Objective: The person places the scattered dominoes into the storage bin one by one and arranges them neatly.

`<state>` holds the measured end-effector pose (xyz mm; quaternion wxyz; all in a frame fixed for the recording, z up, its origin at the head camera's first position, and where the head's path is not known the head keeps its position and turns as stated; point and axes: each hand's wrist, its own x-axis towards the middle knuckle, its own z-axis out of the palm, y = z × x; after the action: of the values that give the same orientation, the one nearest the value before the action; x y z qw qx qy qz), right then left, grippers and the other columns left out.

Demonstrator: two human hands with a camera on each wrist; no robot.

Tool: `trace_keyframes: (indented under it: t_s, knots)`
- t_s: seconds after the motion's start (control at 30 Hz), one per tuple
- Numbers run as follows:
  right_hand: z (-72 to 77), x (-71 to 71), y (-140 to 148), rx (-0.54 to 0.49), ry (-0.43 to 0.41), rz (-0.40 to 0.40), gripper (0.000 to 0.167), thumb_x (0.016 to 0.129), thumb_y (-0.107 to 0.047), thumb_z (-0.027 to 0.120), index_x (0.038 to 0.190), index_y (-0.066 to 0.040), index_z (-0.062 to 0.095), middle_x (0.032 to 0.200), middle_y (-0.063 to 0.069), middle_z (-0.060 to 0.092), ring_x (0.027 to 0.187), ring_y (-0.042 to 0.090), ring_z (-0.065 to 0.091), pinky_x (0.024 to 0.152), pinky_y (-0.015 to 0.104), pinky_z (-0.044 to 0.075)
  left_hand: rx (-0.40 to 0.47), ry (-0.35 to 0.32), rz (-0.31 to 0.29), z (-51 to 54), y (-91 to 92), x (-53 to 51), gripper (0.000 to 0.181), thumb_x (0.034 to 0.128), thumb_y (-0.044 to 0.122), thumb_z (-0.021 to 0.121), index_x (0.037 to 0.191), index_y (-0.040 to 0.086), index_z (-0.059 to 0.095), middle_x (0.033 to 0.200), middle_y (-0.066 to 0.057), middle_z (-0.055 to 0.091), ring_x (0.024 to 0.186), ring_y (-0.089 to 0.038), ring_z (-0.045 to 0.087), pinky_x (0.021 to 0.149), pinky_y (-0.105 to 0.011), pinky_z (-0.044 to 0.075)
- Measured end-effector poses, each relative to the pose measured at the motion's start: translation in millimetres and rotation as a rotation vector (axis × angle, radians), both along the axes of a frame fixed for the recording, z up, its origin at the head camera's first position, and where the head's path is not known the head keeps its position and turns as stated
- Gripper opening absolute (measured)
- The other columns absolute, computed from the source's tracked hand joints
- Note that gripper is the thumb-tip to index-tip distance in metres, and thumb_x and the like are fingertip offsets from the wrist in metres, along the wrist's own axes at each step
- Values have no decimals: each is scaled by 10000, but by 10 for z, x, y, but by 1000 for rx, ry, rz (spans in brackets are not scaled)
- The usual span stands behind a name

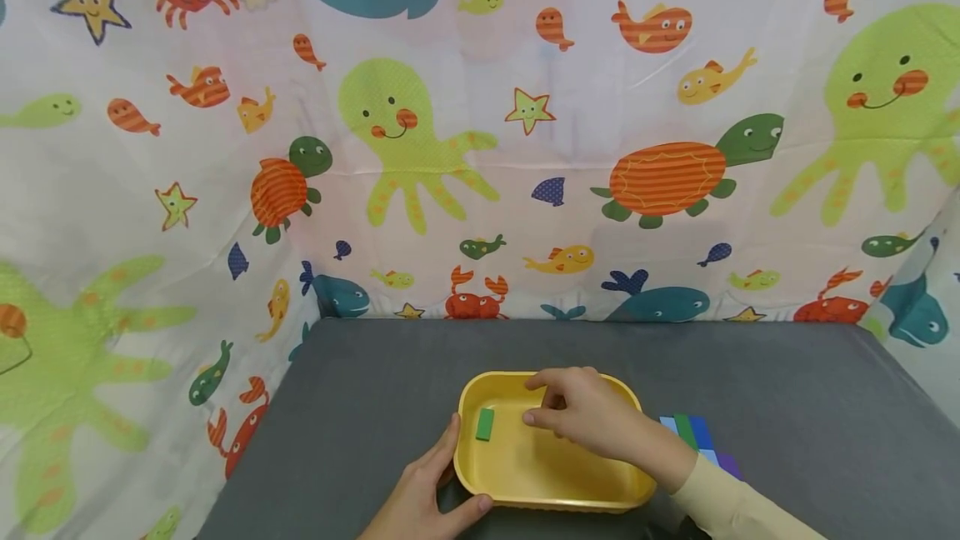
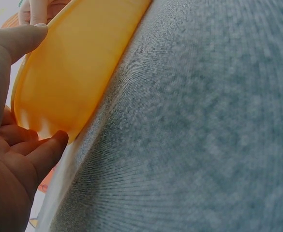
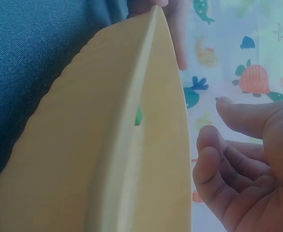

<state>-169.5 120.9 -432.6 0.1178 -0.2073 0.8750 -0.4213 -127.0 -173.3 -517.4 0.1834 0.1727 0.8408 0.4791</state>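
A shallow yellow plastic tub (image 1: pixel 547 473) sits on the dark grey table, with one small green block (image 1: pixel 485 424) lying inside near its left end. My left hand (image 1: pixel 423 490) grips the tub's left front corner, thumb at the front rim and fingers along the left side; the left wrist view shows the fingertips against the yellow wall (image 2: pixel 73 72). Over the right half of the tub hovers my right hand (image 1: pixel 588 415). Its thumb and index finger are apart, the other fingers loosely curled, and nothing is between them. In the right wrist view the tub's wall hides part of the green block (image 3: pixel 139 116).
Several flat blocks in blue, green, light blue and purple (image 1: pixel 697 437) lie right of the tub, partly hidden by the right forearm. The grey tabletop (image 1: pixel 375 390) extends around the tub. Behind it hangs a curtain (image 1: pixel 450 182) printed with sea animals.
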Motion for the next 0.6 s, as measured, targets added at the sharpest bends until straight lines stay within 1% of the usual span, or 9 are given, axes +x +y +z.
trace_keyframes:
  t_s: [0.17, 0.3, 0.5, 0.6]
  knots:
    - [16, 1, 17, 21, 31, -6, 426, 1004, -274, 829, 1334, -19, 739, 788, -49, 691, 646, 156, 620, 567, 268, 528, 3, -3, 3, -7, -21, -12, 1066, 1011, 538, 769, 1751, 81, 153, 1791, -126, 223, 1593, -349, 361, 1120, -376, 528]
    - [34, 29, 67, 25, 59, -20, 402, 1001, -286, 833, 1315, -48, 754, 786, -84, 659, 675, 133, 588, 570, 256, 503, -2, -4, 7, -5, -16, -6, 1067, 1011, 533, 772, 1752, 82, 151, 1792, -127, 225, 1594, -352, 360, 1124, -389, 526]
    - [47, 101, 212, 0, 87, -28, 408, 1003, -319, 827, 1310, -60, 756, 778, -75, 627, 649, 99, 547, 547, 242, 455, -12, -9, 7, 8, 13, 2, 1085, 1000, 554, 777, 1755, 91, 151, 1797, -100, 216, 1607, -344, 339, 1147, -409, 505]
    - [45, 118, 285, -1, 88, -40, 407, 1008, -341, 820, 1313, -79, 756, 783, -77, 622, 651, 95, 546, 552, 240, 454, -7, 3, 5, 13, 11, 4, 1075, 1006, 535, 778, 1752, 86, 147, 1796, -102, 209, 1609, -345, 330, 1150, -416, 501]
